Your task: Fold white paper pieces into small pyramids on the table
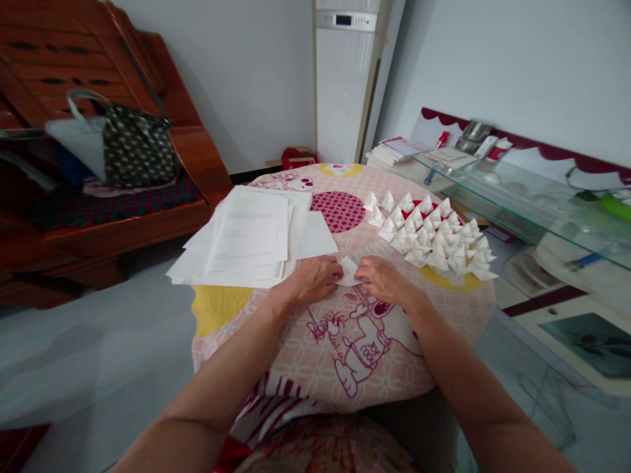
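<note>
Between my two hands a small folded piece of white paper (349, 270) lies on the patterned tablecloth (305, 335). My left hand (318, 276) grips its left edge, fingers curled. On its right edge are the closed fingers of my right hand (382, 279). Left of my hands a pile of loose white paper sheets (249, 233) covers that side of the table, some of them printed. To the right stand several rows of small pointed folded paper pieces (434, 233). Another flat sheet of paper (377, 251) seems to lie just behind my right hand.
A glass-topped cabinet (557, 210) with papers and small items runs along the right. At the left is a wooden bench (192, 157) with a dark patterned bag (138, 148) on it. A tall white air conditioner (342, 92) stands behind the round table.
</note>
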Motion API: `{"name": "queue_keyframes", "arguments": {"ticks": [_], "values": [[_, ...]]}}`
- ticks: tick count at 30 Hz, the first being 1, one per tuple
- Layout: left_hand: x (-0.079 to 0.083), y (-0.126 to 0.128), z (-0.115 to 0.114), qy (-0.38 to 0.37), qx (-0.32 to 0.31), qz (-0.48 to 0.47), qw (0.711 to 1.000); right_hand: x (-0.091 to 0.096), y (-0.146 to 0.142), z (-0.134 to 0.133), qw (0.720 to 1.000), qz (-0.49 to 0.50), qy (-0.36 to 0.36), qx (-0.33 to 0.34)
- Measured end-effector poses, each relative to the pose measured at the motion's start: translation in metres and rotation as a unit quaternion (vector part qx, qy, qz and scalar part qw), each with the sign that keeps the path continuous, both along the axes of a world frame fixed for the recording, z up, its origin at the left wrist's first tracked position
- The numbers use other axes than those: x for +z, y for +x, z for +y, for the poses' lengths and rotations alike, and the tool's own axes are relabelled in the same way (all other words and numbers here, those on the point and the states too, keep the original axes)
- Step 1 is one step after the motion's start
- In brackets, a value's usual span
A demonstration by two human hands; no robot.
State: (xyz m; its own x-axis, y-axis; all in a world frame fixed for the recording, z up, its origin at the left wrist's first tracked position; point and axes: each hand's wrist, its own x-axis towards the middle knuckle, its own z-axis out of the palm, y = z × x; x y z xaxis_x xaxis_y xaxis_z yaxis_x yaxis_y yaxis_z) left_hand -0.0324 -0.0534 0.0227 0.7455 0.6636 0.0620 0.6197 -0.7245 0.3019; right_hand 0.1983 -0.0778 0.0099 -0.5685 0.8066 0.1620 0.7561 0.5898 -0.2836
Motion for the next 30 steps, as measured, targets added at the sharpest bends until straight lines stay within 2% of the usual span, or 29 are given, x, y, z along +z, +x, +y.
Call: {"name": "queue_keyframes", "arguments": {"ticks": [7,10,19,24,30], "values": [[0.002,-0.004,0.005,-0.033,0.011,-0.039,0.999,0.004,0.009,0.003,0.992,0.100,-0.081,0.008],[-0.001,-0.008,0.010,-0.043,0.036,-0.052,0.997,0.006,0.013,0.007,0.987,0.123,-0.105,0.001],[-0.006,-0.021,0.023,-0.095,0.116,-0.091,0.984,0.008,0.016,0.009,0.968,0.150,-0.178,-0.097],[-0.009,-0.027,0.027,-0.129,0.125,-0.108,0.978,0.008,0.014,0.009,0.966,0.139,-0.189,-0.108],[-0.006,-0.026,0.025,-0.095,0.115,-0.055,0.987,0.008,0.011,0.008,0.968,0.127,-0.167,-0.140]]}}
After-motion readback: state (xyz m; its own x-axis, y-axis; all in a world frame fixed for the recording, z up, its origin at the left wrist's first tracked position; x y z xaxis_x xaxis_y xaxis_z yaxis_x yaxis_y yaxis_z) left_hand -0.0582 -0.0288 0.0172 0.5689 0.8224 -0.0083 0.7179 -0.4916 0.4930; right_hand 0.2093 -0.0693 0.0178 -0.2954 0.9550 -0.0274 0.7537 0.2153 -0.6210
